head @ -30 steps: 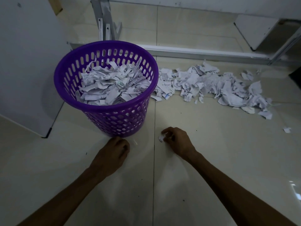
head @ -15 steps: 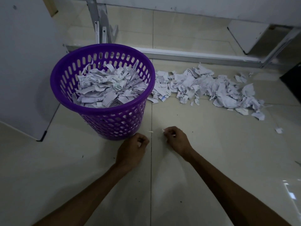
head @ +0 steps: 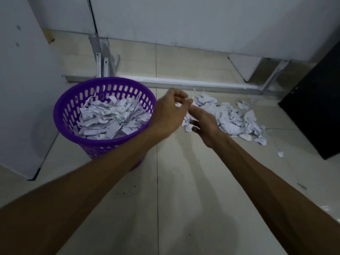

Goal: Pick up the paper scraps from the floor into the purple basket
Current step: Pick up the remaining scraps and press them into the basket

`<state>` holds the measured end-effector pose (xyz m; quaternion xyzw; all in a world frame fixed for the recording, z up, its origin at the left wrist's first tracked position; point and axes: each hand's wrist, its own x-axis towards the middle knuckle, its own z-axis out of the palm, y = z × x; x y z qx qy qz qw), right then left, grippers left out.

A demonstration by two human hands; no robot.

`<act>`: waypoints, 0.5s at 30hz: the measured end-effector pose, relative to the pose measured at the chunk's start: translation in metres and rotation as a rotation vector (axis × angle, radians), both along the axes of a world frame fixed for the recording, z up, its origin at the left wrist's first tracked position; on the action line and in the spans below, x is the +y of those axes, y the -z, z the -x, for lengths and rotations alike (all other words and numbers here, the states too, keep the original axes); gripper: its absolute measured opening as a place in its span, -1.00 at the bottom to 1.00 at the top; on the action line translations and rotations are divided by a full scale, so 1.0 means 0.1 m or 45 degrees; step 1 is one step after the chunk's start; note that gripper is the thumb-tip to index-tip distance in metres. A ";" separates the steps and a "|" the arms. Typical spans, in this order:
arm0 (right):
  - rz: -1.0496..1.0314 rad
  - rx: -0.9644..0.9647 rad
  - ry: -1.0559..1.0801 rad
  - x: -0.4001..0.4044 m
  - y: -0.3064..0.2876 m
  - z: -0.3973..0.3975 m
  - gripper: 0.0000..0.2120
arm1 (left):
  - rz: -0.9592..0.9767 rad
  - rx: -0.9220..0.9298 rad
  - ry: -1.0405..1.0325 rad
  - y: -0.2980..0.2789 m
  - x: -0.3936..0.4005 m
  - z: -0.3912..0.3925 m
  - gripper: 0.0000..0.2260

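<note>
The purple basket (head: 62, 115) stands on the tiled floor at the left, filled with torn white paper. A pile of paper scraps (head: 228, 116) lies on the floor to its right. Both my hands are raised in front of the pile, just right of the basket's rim. My left hand (head: 171, 115) has its fingers curled, with a small white scrap pinched at the fingertips. My right hand (head: 204, 126) is blurred, its fingers pointing at the left hand and nearly touching it. Whether it holds anything is unclear.
A single scrap (head: 280, 154) lies apart at the right, and a tiny white fleck (head: 173, 172) lies on the tile near me. A black cabinet (head: 316, 107) stands at the right, a white panel (head: 22, 89) at the left, and a metal frame rail (head: 184, 83) runs behind the basket.
Both hands have lifted off the floor and moved forward beside the basket's rim. The camera has tilted up, so the wall now shows.
</note>
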<state>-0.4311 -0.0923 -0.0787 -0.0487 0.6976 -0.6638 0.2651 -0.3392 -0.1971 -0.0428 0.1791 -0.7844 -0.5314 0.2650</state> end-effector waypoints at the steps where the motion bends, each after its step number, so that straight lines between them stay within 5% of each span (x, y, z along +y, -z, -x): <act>1: 0.014 0.036 -0.003 -0.05 -0.13 0.01 -0.86 | 0.020 0.006 -0.015 -0.14 -0.11 0.03 -0.83; 6: -0.042 0.242 -0.116 -0.41 -0.63 -0.10 -0.83 | 0.224 -0.121 -0.193 -0.62 -0.83 -0.13 -0.81; 9: -0.150 0.384 -0.199 -0.62 -0.75 -0.25 -0.90 | 0.350 -0.401 -0.219 -0.66 -1.22 -0.36 -0.83; 15: -0.210 0.526 -0.280 -1.13 -0.87 -0.44 -0.91 | 0.338 -0.597 -0.226 -0.57 -1.70 -0.60 -0.76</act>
